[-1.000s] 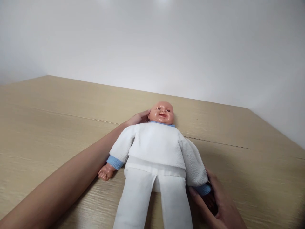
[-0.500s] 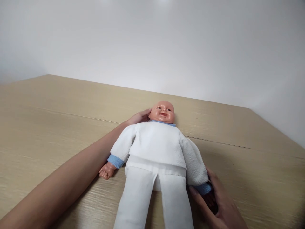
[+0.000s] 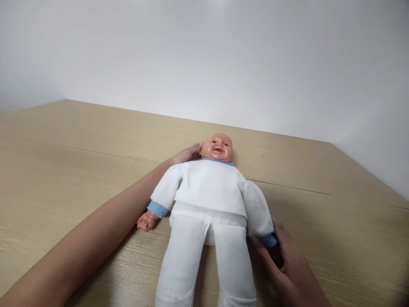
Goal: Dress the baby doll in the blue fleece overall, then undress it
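A bald baby doll (image 3: 209,187) lies face up, its head away from me, dressed in a white fleece top with blue collar and cuffs and white trousers. Against the side of the doll's head (image 3: 218,146), at the left of the view, my left hand (image 3: 188,154) cups it, some fingertips hidden behind the head. My right hand (image 3: 284,260) is wrapped round the doll's forearm at the blue cuff (image 3: 269,240), thumb on the inner side near the trousers. The doll's other hand (image 3: 147,221) rests beside my left forearm. Its feet are out of view.
The doll lies on a light wood-grain table (image 3: 96,128) with a thin seam running across it. Behind the table stands a plain pale wall (image 3: 204,64).
The doll has shifted slightly away from me, and more of its legs shows. My right hand has moved a little to the left with its sleeve; my left hand stays at the head.
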Tool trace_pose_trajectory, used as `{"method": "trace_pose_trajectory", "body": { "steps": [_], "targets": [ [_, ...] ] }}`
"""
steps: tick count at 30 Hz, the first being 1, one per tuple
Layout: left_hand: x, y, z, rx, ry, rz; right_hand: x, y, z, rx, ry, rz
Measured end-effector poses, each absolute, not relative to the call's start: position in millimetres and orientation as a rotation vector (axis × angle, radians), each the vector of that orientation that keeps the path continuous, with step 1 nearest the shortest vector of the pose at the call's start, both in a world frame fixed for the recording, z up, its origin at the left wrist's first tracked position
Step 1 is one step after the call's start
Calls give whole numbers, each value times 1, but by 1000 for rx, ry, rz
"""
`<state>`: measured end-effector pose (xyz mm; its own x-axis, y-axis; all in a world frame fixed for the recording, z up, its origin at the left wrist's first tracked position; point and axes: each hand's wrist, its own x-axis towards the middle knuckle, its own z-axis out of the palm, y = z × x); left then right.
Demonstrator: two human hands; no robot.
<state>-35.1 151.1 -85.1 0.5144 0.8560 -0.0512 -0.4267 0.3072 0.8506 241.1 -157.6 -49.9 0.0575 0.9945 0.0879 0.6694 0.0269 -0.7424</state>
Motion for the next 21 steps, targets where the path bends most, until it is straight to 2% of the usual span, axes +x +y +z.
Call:
{"method": "trace_pose_trajectory", "body": {
  "steps": [6,11,17,21],
  "targets": [
    [-43,142,-69,929,643,975,235,-157,-50,-1653,-1694,626],
    [-63,103,-57,926,716,1061,234,-180,-52,-1695,-1706,462],
    [-101,16,-46,1024,875,1094,239,-255,-46,-1805,-1663,447],
    [-128,-48,-35,1261,1066,1057,246,-332,-74,-1659,-1568,234]
  ]
}}
